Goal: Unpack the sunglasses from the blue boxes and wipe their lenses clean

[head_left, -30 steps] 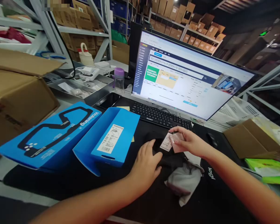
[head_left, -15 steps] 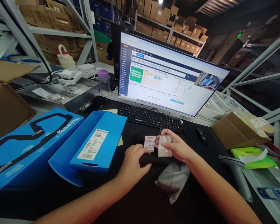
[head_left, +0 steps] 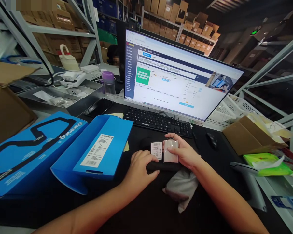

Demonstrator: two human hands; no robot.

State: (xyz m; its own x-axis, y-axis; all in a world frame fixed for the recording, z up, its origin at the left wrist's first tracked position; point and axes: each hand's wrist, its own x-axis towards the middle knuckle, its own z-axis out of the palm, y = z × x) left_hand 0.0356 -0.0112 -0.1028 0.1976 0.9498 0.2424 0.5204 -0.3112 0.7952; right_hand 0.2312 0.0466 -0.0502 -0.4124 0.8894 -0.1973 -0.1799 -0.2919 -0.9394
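Observation:
My left hand (head_left: 141,169) rests on a black object (head_left: 164,166) on the dark desk mat, its fingers curled and touching a small white barcode tag (head_left: 156,149). My right hand (head_left: 183,154) pinches a small pinkish packet (head_left: 171,151) right beside that tag. A crumpled grey plastic bag (head_left: 181,188) lies just below both hands. Two blue "Wakening" boxes sit to the left, the open lid (head_left: 26,151) and the box with a white label (head_left: 97,152).
A lit monitor (head_left: 178,81) and black keyboard (head_left: 158,122) stand behind the hands, a black mouse (head_left: 212,140) to the right. A barcode scanner (head_left: 249,183), green packet (head_left: 266,164) and brown cardboard (head_left: 249,135) lie at right. A cardboard box (head_left: 7,104) and metal tray (head_left: 61,92) are at left.
My left hand closed in on the tag and my right hand turned the pinkish packet upright beside it. The view swung right, bringing the scanner into sight.

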